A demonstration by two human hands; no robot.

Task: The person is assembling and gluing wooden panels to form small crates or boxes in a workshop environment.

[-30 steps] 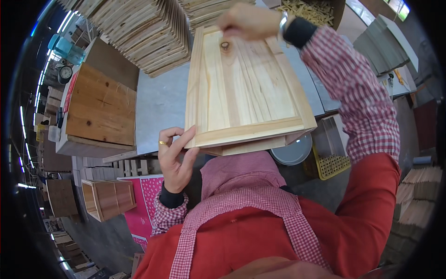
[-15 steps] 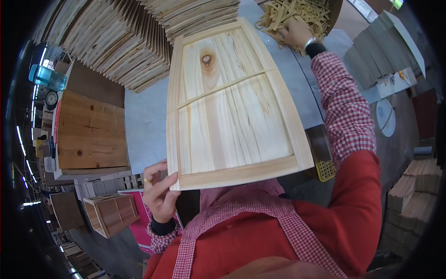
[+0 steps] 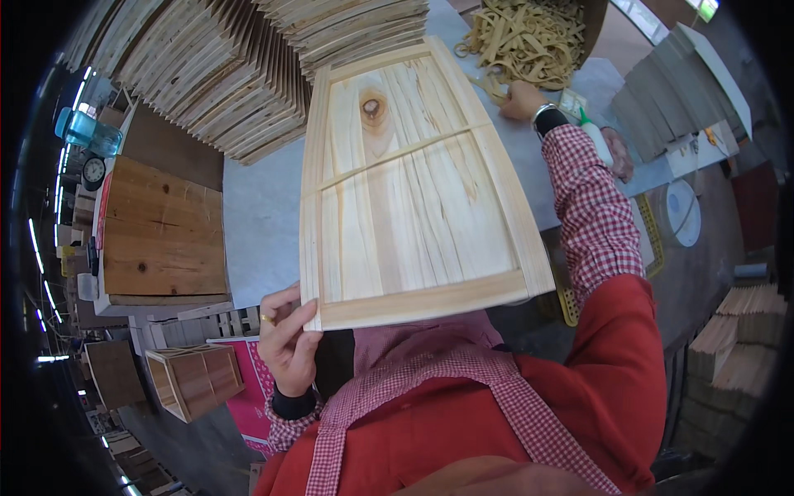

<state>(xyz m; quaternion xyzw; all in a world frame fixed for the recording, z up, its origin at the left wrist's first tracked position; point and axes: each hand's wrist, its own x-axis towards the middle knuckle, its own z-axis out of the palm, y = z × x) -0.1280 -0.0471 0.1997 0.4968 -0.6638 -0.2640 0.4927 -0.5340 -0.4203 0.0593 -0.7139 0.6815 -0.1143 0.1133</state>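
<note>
A pale wooden panel with a raised frame [image 3: 430, 219] lies tilted in front of me, its near end over my apron. One tan elastic band [image 3: 389, 157] is stretched across its middle. My left hand [image 3: 288, 343] pinches the near left corner of the panel between thumb and fingers. Beyond the panel's right side, my right hand [image 3: 523, 101] is closed at the edge of a heap of tan elastic bands [image 3: 533, 41]. A strip of band shows at its fingertips and seems gripped there. Part of its fingers is hidden from view.
Stacks of thin wooden panels [image 3: 190, 74] stand at the far left on the grey table [image 3: 260, 223]. A white bottle with a green tip [image 3: 594, 139] is right of my wrist. Grey boards [image 3: 682, 91] are stacked at the far right. A brown wooden board [image 3: 161, 227] lies left.
My right hand has come out of the heap of bands, toward me and slightly left, with a band at its fingers. The bottle now shows. The panel has barely shifted.
</note>
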